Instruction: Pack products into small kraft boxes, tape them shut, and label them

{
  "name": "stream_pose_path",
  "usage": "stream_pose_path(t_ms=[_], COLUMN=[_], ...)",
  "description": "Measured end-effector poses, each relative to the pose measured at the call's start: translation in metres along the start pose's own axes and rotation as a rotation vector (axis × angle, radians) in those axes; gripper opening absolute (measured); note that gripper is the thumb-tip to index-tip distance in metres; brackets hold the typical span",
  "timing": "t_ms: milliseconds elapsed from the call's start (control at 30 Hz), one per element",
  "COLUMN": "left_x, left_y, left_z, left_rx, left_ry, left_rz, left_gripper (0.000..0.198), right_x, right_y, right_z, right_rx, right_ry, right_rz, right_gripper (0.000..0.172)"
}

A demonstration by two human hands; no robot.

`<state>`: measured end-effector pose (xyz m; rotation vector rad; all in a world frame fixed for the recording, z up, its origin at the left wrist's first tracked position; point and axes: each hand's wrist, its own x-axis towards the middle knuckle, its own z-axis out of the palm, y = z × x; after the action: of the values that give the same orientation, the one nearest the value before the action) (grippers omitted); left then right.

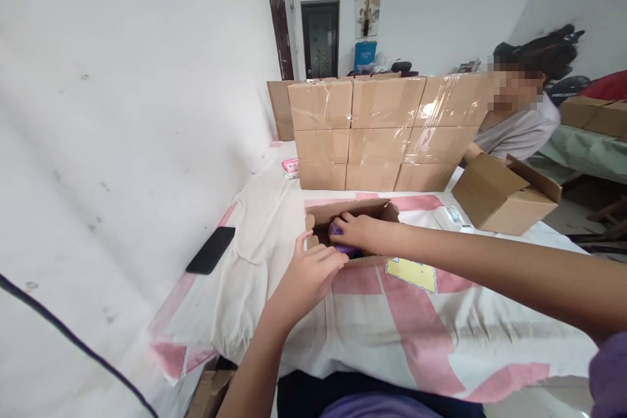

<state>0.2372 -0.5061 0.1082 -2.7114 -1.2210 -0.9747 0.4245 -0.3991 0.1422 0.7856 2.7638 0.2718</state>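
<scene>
Brown cardboard is forming an open carton (pixel 323 214) on the cloth-covered desk (pixel 490 310). A purple item (pixel 347 251) is lying inside, its underside hidden by the near wall. The right hand (pixel 351 230) is reaching in from 3 o'clock, its fingers curling over the item; whether they are clamping on it cannot be told. The left hand (pixel 315 266) is touching the rim at 8 o'clock, digits spreading apart; any pinch on the cardboard is escaping view. From the carton, a black phone (pixel 210 251) is lying at 9 o'clock and a yellow sheet (pixel 414 274) at 4, its far edge running out of sight. Film-wrapped boxes (pixel 377 144) are standing at 12, partly screening a co-worker (pixel 519 129) at 2 o'clock, whose hands are staying unreadable behind a second carton (pixel 514 209).
</scene>
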Motion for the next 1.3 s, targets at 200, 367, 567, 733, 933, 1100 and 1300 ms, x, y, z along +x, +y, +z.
stream_pose_path(t_ms=[200, 367, 567, 733, 933, 1100, 1300], left_x=[-0.010, -0.017, -0.021, -0.012, 0.003, 0.009, 0.019], left_y=[-0.007, -0.017, -0.033, -0.045, -0.047, -0.036, -0.036], left_z=[0.001, 0.006, 0.022, 0.033, 0.050, 0.062, 0.061], left_rx=[-0.066, -0.123, -0.038, -0.263, -0.524, -0.647, -0.656], left_ry=[0.040, 0.067, 0.367, 0.433, 0.527, 0.564, 0.619], left_rz=[-0.019, -0.058, -0.140, -0.149, -0.247, -0.325, -0.423], left_gripper=[0.023, 0.023, 0.017, 0.014, 0.032, 0.036, 0.040], right_x=[0.025, 0.033, -0.035, -0.099, -0.087, -0.080, -0.080], right_y=[-0.016, -0.017, 0.008, 0.002, -0.028, -0.035, -0.036], right_z=[0.010, -0.005, -0.039, 0.025, 0.090, 0.090, 0.099], right_rx=[0.079, 0.223, 0.606, 0.971, 1.114, 1.079, 1.045], right_ry=[-0.067, -0.054, 0.272, 1.125, 0.999, 1.088, 1.234], right_rz=[0.046, 0.051, 0.038, 0.543, 0.481, 0.518, 0.547], right_gripper=[0.054, 0.058, 0.037, 0.034, 0.045, 0.041, 0.038])
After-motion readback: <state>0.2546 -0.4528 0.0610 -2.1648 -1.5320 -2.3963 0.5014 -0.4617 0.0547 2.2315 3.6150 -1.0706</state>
